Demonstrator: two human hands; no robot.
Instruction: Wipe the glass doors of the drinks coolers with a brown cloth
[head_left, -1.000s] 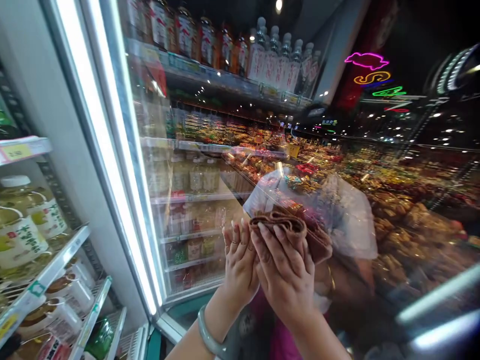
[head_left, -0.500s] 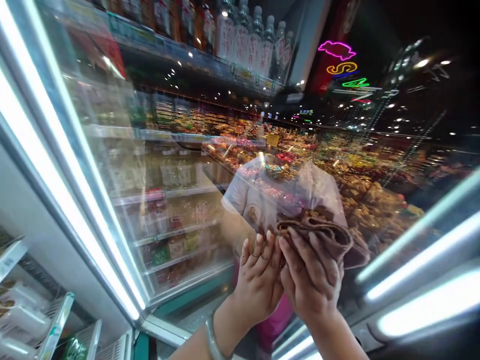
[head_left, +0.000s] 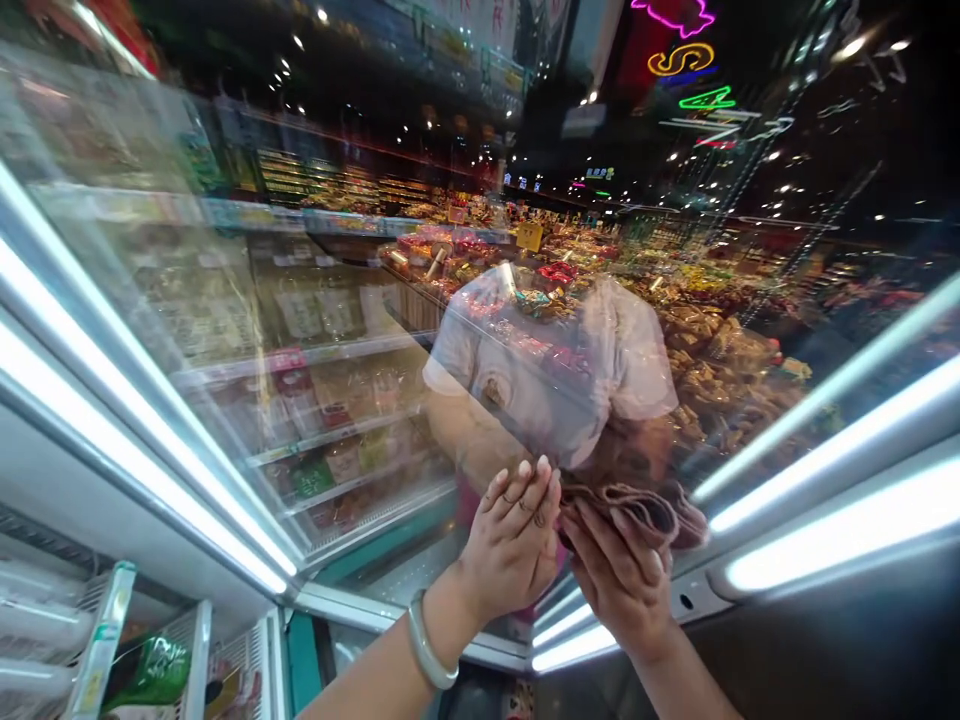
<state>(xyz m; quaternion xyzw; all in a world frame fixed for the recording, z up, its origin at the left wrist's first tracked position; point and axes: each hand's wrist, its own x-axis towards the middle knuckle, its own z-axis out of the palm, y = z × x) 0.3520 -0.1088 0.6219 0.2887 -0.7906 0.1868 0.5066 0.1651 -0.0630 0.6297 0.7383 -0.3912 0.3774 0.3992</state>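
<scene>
My right hand (head_left: 626, 575) presses a folded brown cloth (head_left: 637, 510) against a glass pane (head_left: 420, 400), its fingers spread over the near side of the cloth. Just left of it, my left hand (head_left: 510, 540) lies on the same glass with its fingers stretched out and close together, holding nothing. Its wrist bears a pale bangle (head_left: 429, 645), and thin rings show on its fingers. The glass mirrors a white T-shirt and an arm.
Bright light tubes run along both sides of the glass. At the lower left, shelves (head_left: 112, 640) hold packaged goods, among them a green packet (head_left: 161, 668). Neon shapes and heaps of goods show in the glass.
The view has tilted and shifted, and the bottles at the top are mostly out of sight. Both hands are slightly lower in view, a little farther apart, with the cloth lower too.
</scene>
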